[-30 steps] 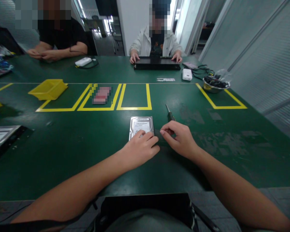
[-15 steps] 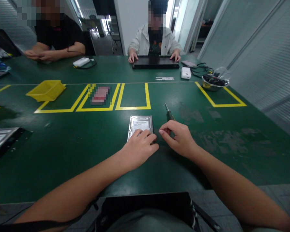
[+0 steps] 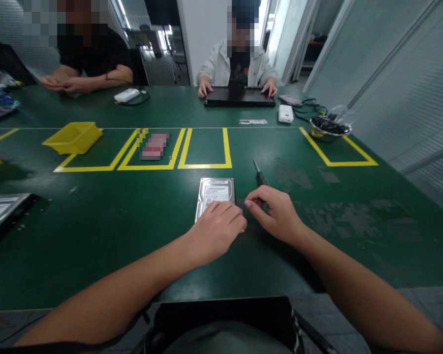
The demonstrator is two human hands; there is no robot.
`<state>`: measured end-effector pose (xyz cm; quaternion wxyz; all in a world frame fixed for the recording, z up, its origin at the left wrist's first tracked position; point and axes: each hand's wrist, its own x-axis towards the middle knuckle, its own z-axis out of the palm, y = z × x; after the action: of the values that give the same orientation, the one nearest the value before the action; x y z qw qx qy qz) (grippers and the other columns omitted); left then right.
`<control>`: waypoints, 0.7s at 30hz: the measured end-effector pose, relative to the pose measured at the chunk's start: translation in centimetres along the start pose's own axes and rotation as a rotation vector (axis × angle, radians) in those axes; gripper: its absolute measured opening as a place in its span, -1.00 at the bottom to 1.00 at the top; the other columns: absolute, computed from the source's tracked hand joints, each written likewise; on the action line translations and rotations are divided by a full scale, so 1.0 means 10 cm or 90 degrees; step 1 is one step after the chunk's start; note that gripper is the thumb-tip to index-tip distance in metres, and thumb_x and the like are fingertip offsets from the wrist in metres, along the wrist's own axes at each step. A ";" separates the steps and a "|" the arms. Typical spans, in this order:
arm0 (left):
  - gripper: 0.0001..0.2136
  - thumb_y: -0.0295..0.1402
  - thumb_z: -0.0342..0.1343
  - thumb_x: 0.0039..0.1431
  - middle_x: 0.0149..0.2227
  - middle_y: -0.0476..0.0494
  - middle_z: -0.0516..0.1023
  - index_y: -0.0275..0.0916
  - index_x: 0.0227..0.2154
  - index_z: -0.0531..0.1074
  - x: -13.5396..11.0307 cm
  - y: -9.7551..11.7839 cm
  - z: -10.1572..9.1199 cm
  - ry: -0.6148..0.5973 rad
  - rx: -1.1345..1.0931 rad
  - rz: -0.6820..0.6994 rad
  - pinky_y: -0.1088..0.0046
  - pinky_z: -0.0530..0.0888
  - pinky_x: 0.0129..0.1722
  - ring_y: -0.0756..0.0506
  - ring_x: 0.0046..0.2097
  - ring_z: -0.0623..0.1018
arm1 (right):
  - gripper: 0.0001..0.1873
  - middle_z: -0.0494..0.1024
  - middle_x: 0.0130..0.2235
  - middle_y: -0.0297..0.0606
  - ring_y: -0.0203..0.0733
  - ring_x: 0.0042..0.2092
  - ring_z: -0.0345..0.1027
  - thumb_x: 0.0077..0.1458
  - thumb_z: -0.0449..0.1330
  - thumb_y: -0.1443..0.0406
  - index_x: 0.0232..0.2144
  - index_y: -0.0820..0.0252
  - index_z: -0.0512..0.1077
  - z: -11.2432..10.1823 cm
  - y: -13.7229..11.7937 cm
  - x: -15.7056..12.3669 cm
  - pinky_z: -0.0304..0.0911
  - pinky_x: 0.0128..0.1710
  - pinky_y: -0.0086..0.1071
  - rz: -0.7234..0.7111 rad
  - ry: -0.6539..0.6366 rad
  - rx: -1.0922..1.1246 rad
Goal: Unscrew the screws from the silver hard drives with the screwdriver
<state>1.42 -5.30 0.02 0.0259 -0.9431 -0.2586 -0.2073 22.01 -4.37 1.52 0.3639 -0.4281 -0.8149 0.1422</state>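
Note:
A silver hard drive (image 3: 214, 189) with a white label lies flat in front of me, its near part hidden under my left hand. My left hand (image 3: 221, 222) is over the drive's near right corner, fingers curled together and pointing right; their tips are mostly hidden. Just right of the drive, my right hand (image 3: 271, 211) is closed, thumb and index finger brought close together. Anything small between them cannot be made out. A screwdriver (image 3: 260, 176) with a dark handle shows beyond the right knuckles, its tip pointing away from me. Its handle end is hidden behind that hand.
A larger drive-like unit (image 3: 5, 211) lies at left. Farther off are a yellow bin (image 3: 76, 138), yellow tape outlines (image 3: 205, 166) and a metal bowl (image 3: 330, 132) of dark parts. Across the green table, one person holds a black panel (image 3: 239, 97); another rests their hands.
My left fingers, spread over the drive before, have drawn together and slid right toward my right hand. The right hand keeps nearly the same pose. The view has shifted slightly.

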 end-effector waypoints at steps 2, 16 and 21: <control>-0.85 -0.43 -0.08 0.38 -0.24 -0.15 0.48 -0.27 -0.27 0.39 -0.01 -0.01 -0.03 0.061 -0.069 -0.047 0.26 0.36 -0.13 -0.14 -0.15 0.42 | -0.87 0.44 -0.42 -0.33 -0.32 -0.38 0.29 0.23 0.14 0.29 -0.34 0.20 0.45 -0.01 -0.03 0.00 0.18 -0.35 -0.41 0.024 -0.029 0.073; -0.98 -0.46 0.07 0.30 -0.33 -0.10 0.46 -0.25 -0.24 0.37 -0.04 0.01 -0.10 0.331 -0.149 -0.037 0.28 0.40 -0.17 -0.09 -0.23 0.41 | -0.79 0.36 -0.44 -0.39 -0.37 -0.40 0.19 0.12 0.29 0.19 -0.36 0.23 0.45 0.05 -0.15 -0.03 0.12 -0.41 -0.47 0.212 -0.209 0.580; -0.98 -0.45 0.08 0.29 -0.36 -0.06 0.49 -0.22 -0.27 0.39 -0.04 0.01 -0.11 0.345 -0.139 -0.037 0.28 0.39 -0.16 -0.08 -0.26 0.44 | -0.75 0.37 -0.44 -0.39 -0.37 -0.40 0.19 0.10 0.31 0.15 -0.36 0.23 0.43 0.05 -0.18 -0.04 0.13 -0.41 -0.47 0.236 -0.217 0.606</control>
<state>0.77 -5.77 0.93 -0.0136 -0.8428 -0.2451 -0.4791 20.71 -5.72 1.96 0.3490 -0.3236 -0.6187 0.6250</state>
